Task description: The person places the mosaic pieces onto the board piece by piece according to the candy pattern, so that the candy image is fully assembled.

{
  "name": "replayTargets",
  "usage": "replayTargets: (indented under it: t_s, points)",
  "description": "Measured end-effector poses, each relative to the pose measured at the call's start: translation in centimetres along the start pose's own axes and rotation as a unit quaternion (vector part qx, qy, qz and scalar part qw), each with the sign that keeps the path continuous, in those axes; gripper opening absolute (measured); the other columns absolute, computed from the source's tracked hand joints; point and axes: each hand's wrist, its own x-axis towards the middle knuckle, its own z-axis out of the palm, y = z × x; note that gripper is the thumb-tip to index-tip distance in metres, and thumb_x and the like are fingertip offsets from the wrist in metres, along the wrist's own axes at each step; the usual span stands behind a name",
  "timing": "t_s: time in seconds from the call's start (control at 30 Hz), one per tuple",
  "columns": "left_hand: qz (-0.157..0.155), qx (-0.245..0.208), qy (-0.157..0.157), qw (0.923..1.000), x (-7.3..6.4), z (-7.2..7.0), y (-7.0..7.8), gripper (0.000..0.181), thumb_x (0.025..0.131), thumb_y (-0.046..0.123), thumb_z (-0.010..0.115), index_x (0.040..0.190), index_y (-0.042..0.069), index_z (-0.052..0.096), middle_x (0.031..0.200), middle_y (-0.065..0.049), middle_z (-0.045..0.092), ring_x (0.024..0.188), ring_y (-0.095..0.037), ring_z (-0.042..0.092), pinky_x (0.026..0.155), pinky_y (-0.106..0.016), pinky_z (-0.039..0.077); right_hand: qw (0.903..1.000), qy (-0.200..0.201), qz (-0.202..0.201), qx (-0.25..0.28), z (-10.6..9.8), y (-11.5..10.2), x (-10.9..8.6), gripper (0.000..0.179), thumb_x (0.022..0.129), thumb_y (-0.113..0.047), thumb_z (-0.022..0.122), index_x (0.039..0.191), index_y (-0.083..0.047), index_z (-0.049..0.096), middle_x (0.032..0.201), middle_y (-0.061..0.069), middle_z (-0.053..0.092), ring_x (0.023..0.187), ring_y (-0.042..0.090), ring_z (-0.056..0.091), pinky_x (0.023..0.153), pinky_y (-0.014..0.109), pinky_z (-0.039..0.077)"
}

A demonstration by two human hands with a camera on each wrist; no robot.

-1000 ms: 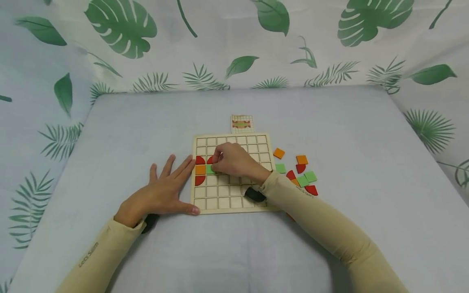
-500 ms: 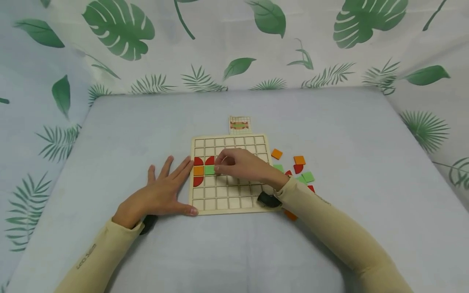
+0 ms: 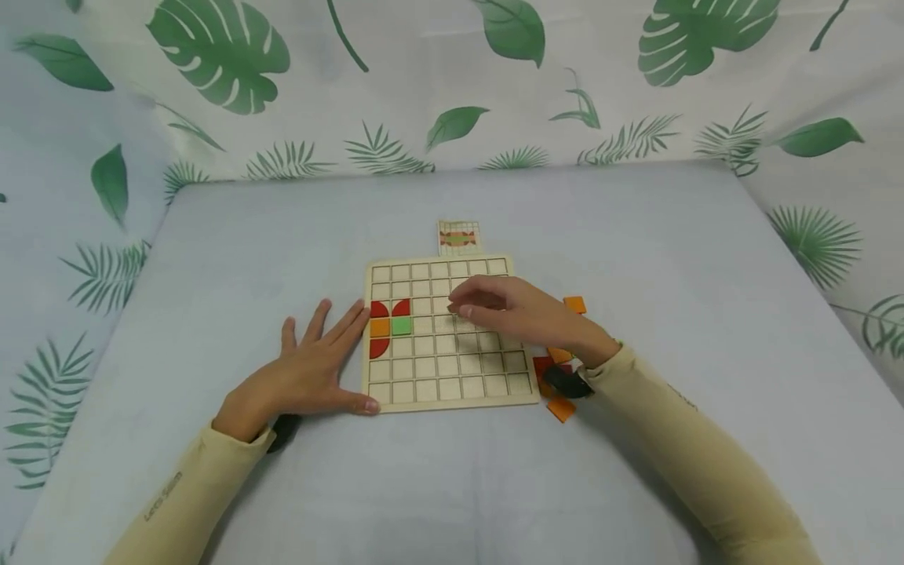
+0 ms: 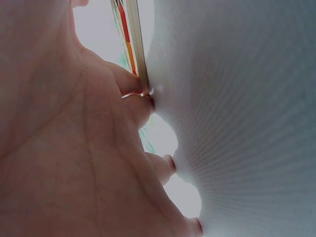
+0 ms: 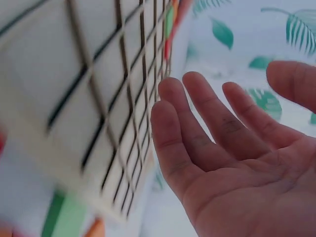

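Observation:
A wooden grid board (image 3: 441,391) lies flat on the table. Toward its left side sit a green square tile (image 3: 401,326), an orange square tile (image 3: 380,327) and red quarter-circle tiles (image 3: 378,348). My left hand (image 3: 304,380) is spread flat on the table, its fingertips and thumb at the board's left edge; the left wrist view shows the fingers straight against that edge. Above the middle of the board hovers my right hand (image 3: 523,314). In the right wrist view its fingers (image 5: 197,123) are relaxed, with nothing between them or the thumb.
Behind the board lies a small pattern card (image 3: 459,238) with a red, orange and green design. Loose tiles lie to the right, among them an orange tile (image 3: 561,409) and another orange tile (image 3: 575,304); the right forearm covers several. Leaf-printed cloth (image 3: 381,78) hangs behind the table.
My right hand has let go of the green tile, which now lies in the grid, and has moved right across the board with its fingers loosening. The left hand stays put.

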Motion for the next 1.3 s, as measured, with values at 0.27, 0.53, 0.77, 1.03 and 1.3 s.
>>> replayTargets:
  t_s: [0.27,0.53,0.77,1.03,1.3]
  points:
    - [-0.005,-0.009,-0.003,0.9999,-0.2,0.5,-0.2,0.138,0.076,0.074,0.083,0.174,0.012,0.009,0.180,-0.008,0.004,0.160,-0.050,-0.011,0.113,-0.082,-0.011,0.9968,0.057,0.033,-0.045,-4.1,1.6,-3.5,0.034,0.113,-0.019,0.058,0.140,-0.001,0.065,0.136,0.014,0.069,0.127,0.027,0.065,0.109,0.051,0.049]
    - [0.004,-0.014,-0.003,0.9999,-0.3,0.4,-0.4,0.137,0.077,0.073,0.084,0.174,0.011,0.008,0.180,-0.008,0.003,0.160,-0.050,-0.013,0.112,-0.083,-0.012,0.9824,0.103,0.064,-0.142,-7.0,3.0,-6.9,0.030,0.107,-0.011,0.064,0.135,-0.004,0.071,0.122,0.009,0.074,0.112,0.023,0.064,0.097,0.037,0.051]
    - [0.001,-0.012,-0.003,0.9999,-0.2,0.2,-0.3,0.138,0.077,0.073,0.084,0.174,0.011,0.007,0.180,-0.008,0.003,0.160,-0.049,-0.013,0.112,-0.083,-0.013,0.9751,0.086,0.058,-0.196,-8.1,4.6,-8.4,0.030,0.100,0.001,0.071,0.129,-0.006,0.076,0.106,0.002,0.069,0.097,0.023,0.057,0.080,0.032,0.050]
    - [0.005,-0.009,-0.003,0.9999,0.0,0.2,-0.3,0.137,0.077,0.074,0.083,0.173,0.011,0.008,0.180,-0.009,0.004,0.160,-0.050,-0.012,0.112,-0.083,-0.011,0.9719,0.058,0.075,-0.215,-7.8,6.0,-8.4,0.030,0.096,0.000,0.077,0.124,-0.007,0.080,0.106,0.006,0.063,0.097,0.023,0.053,0.072,0.031,0.047]
    - [0.003,-0.002,-0.003,1.0000,0.1,0.1,-0.2,0.137,0.077,0.075,0.082,0.173,0.011,0.009,0.180,-0.009,0.004,0.160,-0.050,-0.011,0.113,-0.083,-0.010,0.9695,0.068,0.058,-0.228,-7.4,6.2,-8.0,0.019,0.092,0.000,0.083,0.110,-0.005,0.080,0.106,0.006,0.061,0.102,0.026,0.055,0.078,0.033,0.050]
